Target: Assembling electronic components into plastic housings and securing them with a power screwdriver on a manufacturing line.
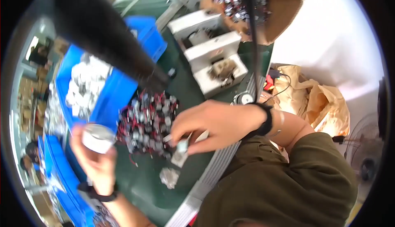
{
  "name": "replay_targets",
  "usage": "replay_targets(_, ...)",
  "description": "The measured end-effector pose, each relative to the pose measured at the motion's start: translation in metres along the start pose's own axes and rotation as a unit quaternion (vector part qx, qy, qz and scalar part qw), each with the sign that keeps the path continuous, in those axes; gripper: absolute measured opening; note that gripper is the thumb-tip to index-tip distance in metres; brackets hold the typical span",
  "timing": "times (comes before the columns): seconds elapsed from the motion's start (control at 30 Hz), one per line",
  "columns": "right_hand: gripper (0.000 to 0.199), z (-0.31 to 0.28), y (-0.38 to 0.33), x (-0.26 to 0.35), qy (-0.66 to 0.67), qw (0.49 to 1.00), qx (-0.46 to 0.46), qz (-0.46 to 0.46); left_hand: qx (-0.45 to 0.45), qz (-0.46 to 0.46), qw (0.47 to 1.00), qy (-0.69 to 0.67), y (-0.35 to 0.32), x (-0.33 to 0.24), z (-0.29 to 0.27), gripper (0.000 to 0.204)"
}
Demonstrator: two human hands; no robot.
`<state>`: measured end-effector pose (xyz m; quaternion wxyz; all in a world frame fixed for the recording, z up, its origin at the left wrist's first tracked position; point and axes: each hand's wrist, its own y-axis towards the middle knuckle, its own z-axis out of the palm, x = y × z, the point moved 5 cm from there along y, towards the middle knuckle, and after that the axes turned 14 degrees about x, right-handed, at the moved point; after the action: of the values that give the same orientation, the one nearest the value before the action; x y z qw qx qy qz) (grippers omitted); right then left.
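My left hand (pixel 94 165), at the left of the green table (pixel 144 190), is closed around a white round cup-like part (pixel 98 139). My right hand (pixel 218 122) reaches in from the right, its thumb and fingers pinched near the right edge of a heap of small parts with red and black wires (pixel 146 122). Between those fingertips is a small pale piece (pixel 182 146), blurred. Just below it on the table lies a small whitish flat piece (pixel 178 159). Closer to me sits a crumpled clear plastic lump (pixel 169 177).
A blue bin (pixel 117 97) holds white parts at the left. Two white boxes (pixel 201 79) stand beyond my right hand, and a cardboard box (pixel 284 19) of small parts is behind them. A dark bar (pixel 111 33) crosses overhead; a dark cable (pixel 252 41) hangs down.
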<state>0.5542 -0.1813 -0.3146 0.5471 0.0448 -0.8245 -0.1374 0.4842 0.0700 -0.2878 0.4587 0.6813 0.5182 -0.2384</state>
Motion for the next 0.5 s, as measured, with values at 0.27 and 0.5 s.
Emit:
replay_targets(0.27, 0.03, -0.023, -0.029, -0.023, 0.127, 0.957, -0.26, 0.033, 0.003, 0.004, 0.991, -0.131, -0.038, -0.004, 0.163, 0.059)
replay_targets(0.5, 0.027, -0.01, -0.041, -0.039, 0.089, 0.97, -0.189, 0.122, 0.024, 0.012, 0.993, 0.113, -0.038, 0.017, 0.182, 0.061)
